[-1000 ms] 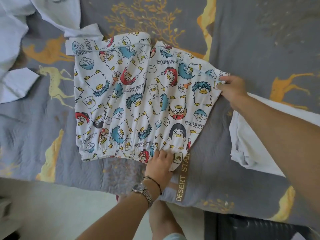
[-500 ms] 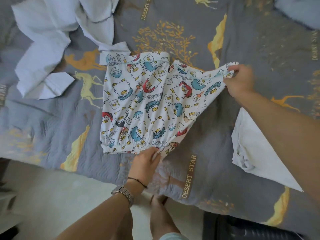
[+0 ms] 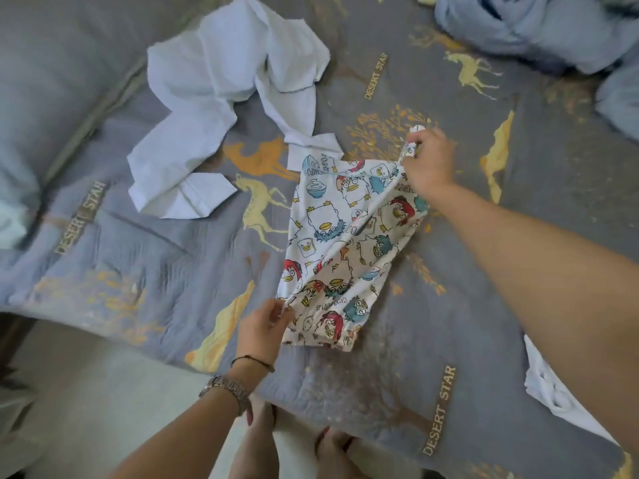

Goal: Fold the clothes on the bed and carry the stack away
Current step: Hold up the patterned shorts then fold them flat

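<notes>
White shorts with a cartoon print (image 3: 345,247) lie on the grey bed cover (image 3: 484,271), folded over into a narrow strip. My right hand (image 3: 428,160) pinches the far corner of the shorts and holds it a little above the bed. My left hand (image 3: 264,328) pinches the near edge at the waistband, close to the bed's front edge. A crumpled white shirt (image 3: 221,98) sprawls to the far left. A folded white garment (image 3: 560,395) peeks out under my right forearm.
A bundle of light blue fabric (image 3: 539,25) lies at the far right corner. A grey pillow (image 3: 45,81) sits at the left. The pale floor (image 3: 86,392) and my bare feet (image 3: 294,444) show below the bed's front edge.
My right hand has swung the right half of the shorts leftward over the left half. My left hand has shifted left along the waistband. The camera has pulled back.
</notes>
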### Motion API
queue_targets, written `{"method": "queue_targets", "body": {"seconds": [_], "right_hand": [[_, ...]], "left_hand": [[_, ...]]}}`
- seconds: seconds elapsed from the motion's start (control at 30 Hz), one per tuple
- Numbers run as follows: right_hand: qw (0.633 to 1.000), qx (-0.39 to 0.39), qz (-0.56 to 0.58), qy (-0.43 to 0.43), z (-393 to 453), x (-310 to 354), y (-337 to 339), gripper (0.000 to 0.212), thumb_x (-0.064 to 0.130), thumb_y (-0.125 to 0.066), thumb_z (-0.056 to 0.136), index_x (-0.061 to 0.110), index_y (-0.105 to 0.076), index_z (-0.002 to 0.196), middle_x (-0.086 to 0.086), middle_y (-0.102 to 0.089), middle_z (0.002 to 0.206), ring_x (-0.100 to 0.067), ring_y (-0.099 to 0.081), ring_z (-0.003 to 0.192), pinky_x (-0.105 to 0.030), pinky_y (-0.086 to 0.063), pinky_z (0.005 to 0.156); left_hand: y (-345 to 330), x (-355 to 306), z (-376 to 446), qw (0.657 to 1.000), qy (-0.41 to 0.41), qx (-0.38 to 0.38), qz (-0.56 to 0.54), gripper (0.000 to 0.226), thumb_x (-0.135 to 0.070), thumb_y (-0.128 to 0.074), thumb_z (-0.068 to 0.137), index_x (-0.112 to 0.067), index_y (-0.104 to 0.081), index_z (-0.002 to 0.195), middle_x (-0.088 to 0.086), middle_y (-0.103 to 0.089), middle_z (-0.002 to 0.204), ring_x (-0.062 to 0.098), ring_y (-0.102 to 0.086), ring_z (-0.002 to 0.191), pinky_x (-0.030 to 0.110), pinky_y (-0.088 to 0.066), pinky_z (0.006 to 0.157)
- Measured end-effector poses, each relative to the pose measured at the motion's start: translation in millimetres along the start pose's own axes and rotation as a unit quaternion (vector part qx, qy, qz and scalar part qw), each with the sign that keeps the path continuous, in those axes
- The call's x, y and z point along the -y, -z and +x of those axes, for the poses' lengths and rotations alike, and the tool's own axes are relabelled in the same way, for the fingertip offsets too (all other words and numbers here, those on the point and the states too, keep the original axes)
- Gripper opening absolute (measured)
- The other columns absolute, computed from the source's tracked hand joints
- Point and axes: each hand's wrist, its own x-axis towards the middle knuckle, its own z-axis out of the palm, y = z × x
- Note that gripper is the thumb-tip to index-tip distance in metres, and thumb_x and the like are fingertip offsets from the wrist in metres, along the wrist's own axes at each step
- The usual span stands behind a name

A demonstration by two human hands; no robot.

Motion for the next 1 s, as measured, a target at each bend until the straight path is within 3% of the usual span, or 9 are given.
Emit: {"method": "queue_targets", "body": {"seconds": [0.07, 0.13, 0.3, 0.4, 0.53, 0.63, 0.73, 0.87, 1.0], "right_hand": [[1.000, 0.017, -0.014, 0.015, 5, 17, -27, 0.035, -0.006, -0.052, 0.084, 0.005, -0.060, 0.116, -0.012, -0.051, 0.129, -0.026, -0.050, 0.117, -0.018, -0.033, 0.089], [0.999, 0.037, -0.023, 0.030, 8, 32, -56, 0.035, -0.007, -0.053, 0.083, 0.004, -0.060, 0.117, -0.013, -0.053, 0.127, -0.026, -0.051, 0.115, -0.019, -0.034, 0.088], [0.994, 0.097, -0.022, 0.039, 12, 53, -124, 0.041, -0.011, -0.054, 0.081, 0.005, -0.060, 0.118, -0.014, -0.054, 0.124, -0.027, -0.054, 0.110, -0.027, -0.042, 0.090], [0.992, 0.119, -0.017, 0.041, 11, 61, -155, 0.041, -0.013, -0.051, 0.080, 0.005, -0.061, 0.115, -0.015, -0.059, 0.119, -0.023, -0.057, 0.102, -0.023, -0.042, 0.086], [0.991, 0.125, -0.020, 0.039, 10, 71, -182, 0.036, -0.010, -0.050, 0.080, 0.005, -0.062, 0.111, -0.015, -0.062, 0.115, -0.027, -0.057, 0.106, -0.030, -0.044, 0.091], [0.991, 0.125, -0.031, 0.030, 10, 73, -191, 0.037, -0.011, -0.047, 0.080, 0.006, -0.064, 0.109, -0.013, -0.062, 0.117, -0.027, -0.058, 0.109, -0.033, -0.045, 0.094], [0.990, 0.138, -0.033, 0.025, 10, 71, -192, 0.039, -0.012, -0.045, 0.081, 0.004, -0.063, 0.112, -0.012, -0.061, 0.122, -0.026, -0.055, 0.115, -0.029, -0.041, 0.096], [0.981, 0.189, -0.041, 0.020, 5, 70, -184, 0.041, -0.008, -0.049, 0.083, 0.004, -0.058, 0.122, -0.013, -0.055, 0.130, -0.026, -0.051, 0.120, -0.026, -0.038, 0.098], [0.977, 0.214, 0.020, 0.007, -10, 67, -159, 0.036, -0.002, -0.052, 0.086, 0.008, -0.057, 0.120, -0.010, -0.054, 0.128, -0.022, -0.057, 0.105, -0.025, -0.045, 0.086]], "left_hand": [[4, 17, 15, 0.999, 0.041, 0.024, -0.005, 0.015, -0.019, -0.065, 0.084, -0.005, -0.060, 0.082, 0.014, -0.065, 0.078, 0.027, -0.059, 0.074, 0.031, -0.047, 0.067], [5, 31, 28, 0.995, 0.078, 0.055, -0.019, 0.015, -0.018, -0.067, 0.082, -0.005, -0.062, 0.086, 0.016, -0.067, 0.085, 0.030, -0.061, 0.083, 0.038, -0.049, 0.076], [3, 54, 47, 0.979, 0.122, 0.162, -0.005, 0.018, -0.026, -0.074, 0.076, -0.013, -0.065, 0.085, -0.002, -0.061, 0.078, 0.013, -0.055, 0.075, 0.021, -0.042, 0.067], [6, 61, 53, 0.968, 0.130, 0.215, -0.018, 0.019, -0.029, -0.077, 0.073, -0.017, -0.063, 0.079, -0.005, -0.062, 0.077, 0.008, -0.056, 0.072, 0.014, -0.044, 0.061], [14, 63, 59, 0.956, 0.130, 0.263, -0.022, 0.020, -0.031, -0.078, 0.070, -0.023, -0.060, 0.071, -0.011, -0.062, 0.069, 0.003, -0.057, 0.062, 0.011, -0.048, 0.055], [15, 64, 60, 0.952, 0.132, 0.273, -0.031, 0.023, -0.027, -0.079, 0.070, -0.025, -0.057, 0.066, -0.009, -0.062, 0.065, 0.002, -0.056, 0.055, 0.013, -0.049, 0.049], [13, 63, 60, 0.954, 0.129, 0.266, -0.039, 0.024, -0.024, -0.080, 0.069, -0.022, -0.057, 0.064, -0.007, -0.063, 0.062, -0.004, -0.055, 0.045, 0.009, -0.046, 0.045], [14, 61, 62, 0.952, 0.129, 0.275, -0.032, 0.021, -0.023, -0.080, 0.068, -0.019, -0.059, 0.069, 0.001, -0.068, 0.073, 0.010, -0.062, 0.061, 0.026, -0.056, 0.066], [20, 57, 60, 0.964, 0.104, 0.246, -0.010, 0.022, -0.029, -0.077, 0.072, -0.020, -0.057, 0.076, -0.005, -0.062, 0.076, 0.016, -0.061, 0.076, 0.022, -0.048, 0.061]]}}
